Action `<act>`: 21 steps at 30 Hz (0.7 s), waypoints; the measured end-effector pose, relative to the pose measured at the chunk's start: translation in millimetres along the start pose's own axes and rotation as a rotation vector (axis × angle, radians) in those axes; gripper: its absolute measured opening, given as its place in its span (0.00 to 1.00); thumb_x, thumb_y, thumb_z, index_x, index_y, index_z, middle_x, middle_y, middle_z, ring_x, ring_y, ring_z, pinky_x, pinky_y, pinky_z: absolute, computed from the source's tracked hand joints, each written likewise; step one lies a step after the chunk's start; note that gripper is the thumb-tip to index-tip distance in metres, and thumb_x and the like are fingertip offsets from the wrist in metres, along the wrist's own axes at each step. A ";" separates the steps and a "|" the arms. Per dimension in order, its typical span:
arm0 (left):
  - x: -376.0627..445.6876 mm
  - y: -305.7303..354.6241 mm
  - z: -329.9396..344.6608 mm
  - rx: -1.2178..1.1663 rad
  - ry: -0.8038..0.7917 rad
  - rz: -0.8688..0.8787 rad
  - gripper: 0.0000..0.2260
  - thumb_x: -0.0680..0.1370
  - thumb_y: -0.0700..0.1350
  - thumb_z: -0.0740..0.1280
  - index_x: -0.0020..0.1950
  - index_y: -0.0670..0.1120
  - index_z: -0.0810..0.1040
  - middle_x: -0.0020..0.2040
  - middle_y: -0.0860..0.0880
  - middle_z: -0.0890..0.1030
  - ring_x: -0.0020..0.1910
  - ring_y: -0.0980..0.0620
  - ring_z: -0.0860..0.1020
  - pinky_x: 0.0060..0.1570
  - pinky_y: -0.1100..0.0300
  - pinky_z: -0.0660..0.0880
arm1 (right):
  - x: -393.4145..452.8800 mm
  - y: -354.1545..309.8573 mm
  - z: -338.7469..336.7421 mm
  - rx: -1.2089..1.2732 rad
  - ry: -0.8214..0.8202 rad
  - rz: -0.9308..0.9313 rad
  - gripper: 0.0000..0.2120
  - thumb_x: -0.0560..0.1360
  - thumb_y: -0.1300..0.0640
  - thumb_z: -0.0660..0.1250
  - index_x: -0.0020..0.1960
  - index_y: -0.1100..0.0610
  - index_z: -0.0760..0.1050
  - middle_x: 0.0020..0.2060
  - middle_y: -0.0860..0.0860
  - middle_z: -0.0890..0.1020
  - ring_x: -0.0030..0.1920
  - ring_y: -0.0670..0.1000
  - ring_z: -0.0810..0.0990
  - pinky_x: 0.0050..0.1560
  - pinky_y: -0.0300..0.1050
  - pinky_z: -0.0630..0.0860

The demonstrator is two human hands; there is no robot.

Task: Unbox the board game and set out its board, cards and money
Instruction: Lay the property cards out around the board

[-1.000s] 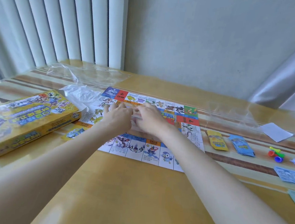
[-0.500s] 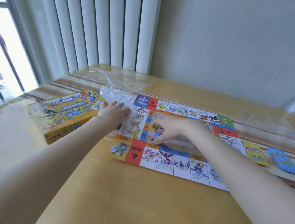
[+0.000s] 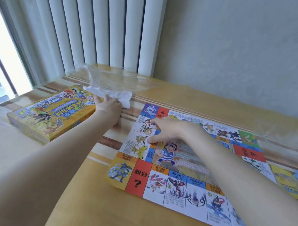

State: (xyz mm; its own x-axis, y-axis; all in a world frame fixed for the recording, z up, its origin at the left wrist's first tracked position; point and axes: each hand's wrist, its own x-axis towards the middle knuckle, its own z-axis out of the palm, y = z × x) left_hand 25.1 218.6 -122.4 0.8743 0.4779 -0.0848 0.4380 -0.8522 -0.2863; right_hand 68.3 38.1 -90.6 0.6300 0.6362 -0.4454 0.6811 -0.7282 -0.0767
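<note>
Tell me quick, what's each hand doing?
Left hand: open, fingers on the white plastic bag.
Right hand: open, fingers resting on the game board.

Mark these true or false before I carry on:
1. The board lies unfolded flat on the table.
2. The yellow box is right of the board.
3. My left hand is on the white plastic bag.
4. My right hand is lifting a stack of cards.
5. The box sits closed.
1. True: the board lies open and flat on the table.
2. False: the yellow box is left of the board.
3. True: the left hand touches the white plastic bag.
4. False: the right hand rests with fingers spread on the board, holding nothing.
5. True: its printed lid is on.
</note>
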 end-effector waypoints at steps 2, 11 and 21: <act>5.9 2.9 -2.2 0.004 -0.007 -0.041 0.23 0.78 0.34 0.57 0.74 0.41 0.59 0.75 0.44 0.58 0.76 0.41 0.48 0.69 0.35 0.47 | 1.3 5.8 -3.1 -0.005 0.019 0.018 0.39 0.74 0.38 0.63 0.76 0.51 0.49 0.75 0.55 0.57 0.72 0.57 0.62 0.67 0.55 0.66; -16.5 37.5 -19.5 -0.079 0.170 0.070 0.20 0.79 0.40 0.56 0.71 0.41 0.64 0.73 0.41 0.63 0.75 0.40 0.53 0.72 0.40 0.42 | -7.5 7.0 -1.3 0.038 0.077 -0.056 0.38 0.75 0.42 0.64 0.77 0.55 0.51 0.75 0.54 0.58 0.72 0.55 0.61 0.67 0.49 0.63; -68.8 102.0 -64.7 -0.358 0.107 0.482 0.21 0.79 0.44 0.58 0.72 0.44 0.64 0.69 0.43 0.69 0.68 0.44 0.67 0.68 0.47 0.62 | -80.6 53.5 -7.5 0.154 0.228 0.061 0.30 0.75 0.45 0.64 0.72 0.55 0.62 0.70 0.54 0.65 0.68 0.55 0.67 0.62 0.46 0.66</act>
State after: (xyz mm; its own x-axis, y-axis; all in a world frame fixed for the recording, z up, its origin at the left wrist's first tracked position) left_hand 23.1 85.0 -83.9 0.9996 0.0123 -0.0237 0.0146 -0.9948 0.1012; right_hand 56.7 -50.2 -52.1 0.7479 0.6181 -0.2422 0.5855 -0.7861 -0.1982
